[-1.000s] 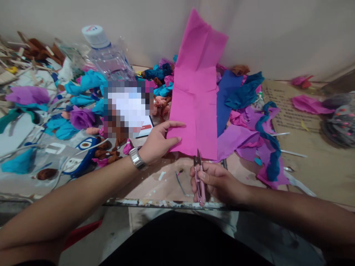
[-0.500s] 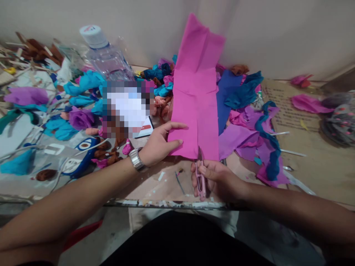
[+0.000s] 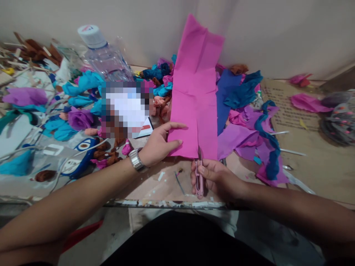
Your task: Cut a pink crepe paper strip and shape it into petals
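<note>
Left hand (image 3: 158, 146) spread flat, not gripping, on near left of pink crepe paper (image 3: 191, 107), likely steadying it; right hand (image 3: 217, 177) clasps pink snips (image 3: 200, 181), blades pointing far, meeting near edge.

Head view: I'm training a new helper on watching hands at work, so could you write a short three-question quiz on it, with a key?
1. Which hand holds the pink-handled snips?
2. True or false: the bottle is uncapped.
3. The left hand rests on: A) the cardboard; B) the pink sheet; C) the blue sheet.

Key:
1. The right hand.
2. False; a white cap tops the bottle.
3. B.
</note>
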A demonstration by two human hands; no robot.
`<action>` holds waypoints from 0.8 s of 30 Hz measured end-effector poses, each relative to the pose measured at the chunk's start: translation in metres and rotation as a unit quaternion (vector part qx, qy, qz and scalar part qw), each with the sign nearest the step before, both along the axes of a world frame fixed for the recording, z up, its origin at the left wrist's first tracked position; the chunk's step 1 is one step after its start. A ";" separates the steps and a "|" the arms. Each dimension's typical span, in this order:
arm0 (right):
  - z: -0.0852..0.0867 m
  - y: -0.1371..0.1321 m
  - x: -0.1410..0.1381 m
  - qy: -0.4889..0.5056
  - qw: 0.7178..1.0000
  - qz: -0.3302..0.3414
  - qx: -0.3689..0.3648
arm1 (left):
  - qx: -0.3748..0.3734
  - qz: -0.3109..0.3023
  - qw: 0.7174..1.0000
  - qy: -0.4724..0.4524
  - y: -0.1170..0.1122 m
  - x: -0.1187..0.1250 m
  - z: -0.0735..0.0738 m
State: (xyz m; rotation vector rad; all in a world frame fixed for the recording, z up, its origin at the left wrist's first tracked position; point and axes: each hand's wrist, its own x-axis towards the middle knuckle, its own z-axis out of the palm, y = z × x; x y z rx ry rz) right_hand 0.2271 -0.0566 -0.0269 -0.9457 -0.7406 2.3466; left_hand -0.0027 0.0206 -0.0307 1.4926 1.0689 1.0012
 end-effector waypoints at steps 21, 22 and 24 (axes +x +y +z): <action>0.000 0.000 -0.001 -0.003 1.000 -0.007 0.010 | -0.017 0.001 1.000 -0.007 -0.001 0.001 0.002; 0.000 0.000 0.000 -0.001 1.000 -0.010 0.008 | -0.017 0.001 1.000 -0.003 -0.001 0.001 0.002; -0.001 -0.001 0.000 0.002 1.000 -0.014 0.002 | -0.020 0.000 1.000 0.000 -0.001 0.001 0.002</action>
